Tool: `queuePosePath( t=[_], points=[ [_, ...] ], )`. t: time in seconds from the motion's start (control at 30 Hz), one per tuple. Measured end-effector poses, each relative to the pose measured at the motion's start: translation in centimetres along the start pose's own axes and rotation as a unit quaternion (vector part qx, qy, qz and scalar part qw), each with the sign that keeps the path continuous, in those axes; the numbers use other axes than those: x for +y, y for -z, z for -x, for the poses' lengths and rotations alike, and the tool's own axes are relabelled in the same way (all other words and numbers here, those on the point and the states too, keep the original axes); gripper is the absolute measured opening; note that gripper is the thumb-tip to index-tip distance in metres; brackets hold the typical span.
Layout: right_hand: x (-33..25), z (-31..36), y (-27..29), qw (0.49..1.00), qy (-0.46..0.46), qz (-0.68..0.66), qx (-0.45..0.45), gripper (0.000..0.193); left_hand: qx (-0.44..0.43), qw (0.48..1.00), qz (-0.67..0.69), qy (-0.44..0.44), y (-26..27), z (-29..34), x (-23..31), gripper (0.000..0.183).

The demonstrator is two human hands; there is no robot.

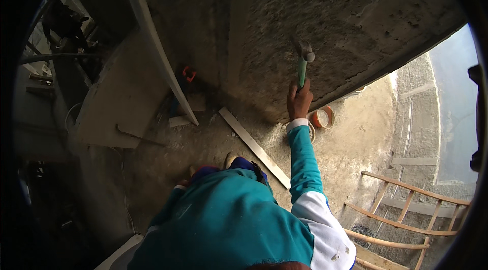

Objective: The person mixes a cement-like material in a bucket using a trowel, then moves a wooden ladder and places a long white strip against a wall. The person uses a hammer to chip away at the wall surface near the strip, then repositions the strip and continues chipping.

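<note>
My right hand is closed around the green handle of a hammer, my arm stretched out ahead. The hammer's metal head points away from me, close to the rough grey wall; I cannot tell whether it touches. The wall's surface is pitted and uneven. Low by my body on the left, a white cuff marks the end of my left sleeve. The left hand beyond that cuff is dark and mostly hidden, so its fingers do not show.
A long pale board lies on the floor before my feet. An orange bucket stands right of my forearm. Wooden ladders are at the lower right. On the left are a tall curved-looking pole, an orange-handled tool and a thin rod.
</note>
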State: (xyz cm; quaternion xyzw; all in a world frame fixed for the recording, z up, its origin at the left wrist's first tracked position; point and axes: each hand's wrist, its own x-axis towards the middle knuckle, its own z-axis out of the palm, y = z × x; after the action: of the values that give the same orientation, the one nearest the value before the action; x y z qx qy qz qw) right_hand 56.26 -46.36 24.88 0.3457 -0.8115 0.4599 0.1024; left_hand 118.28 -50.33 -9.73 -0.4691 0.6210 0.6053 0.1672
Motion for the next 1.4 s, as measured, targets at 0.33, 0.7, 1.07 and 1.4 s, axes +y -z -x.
queuePosePath(
  t=[0.33,0.7,1.07,1.4],
  points=[
    [-1.3,-3.7,0.9,0.993,0.052,0.106,-0.016,0.028,0.050,0.998,0.020,0.032,-2.6,0.5,-0.8,0.008],
    [-0.1,-3.7,-0.4,0.963,0.162,0.184,-0.112,0.024,0.069,0.995,0.036,0.063,-4.2,1.7,-1.3,0.017],
    [1.9,-2.6,-2.9,0.961,0.072,0.240,-0.116,0.033,0.082,0.993,0.050,0.064,-4.6,1.8,-2.8,0.032],
    [2.8,-1.8,-4.9,0.944,-0.033,0.278,-0.174,0.036,0.098,0.990,0.045,0.088,-4.1,0.6,-0.3,0.045]
  ],
)
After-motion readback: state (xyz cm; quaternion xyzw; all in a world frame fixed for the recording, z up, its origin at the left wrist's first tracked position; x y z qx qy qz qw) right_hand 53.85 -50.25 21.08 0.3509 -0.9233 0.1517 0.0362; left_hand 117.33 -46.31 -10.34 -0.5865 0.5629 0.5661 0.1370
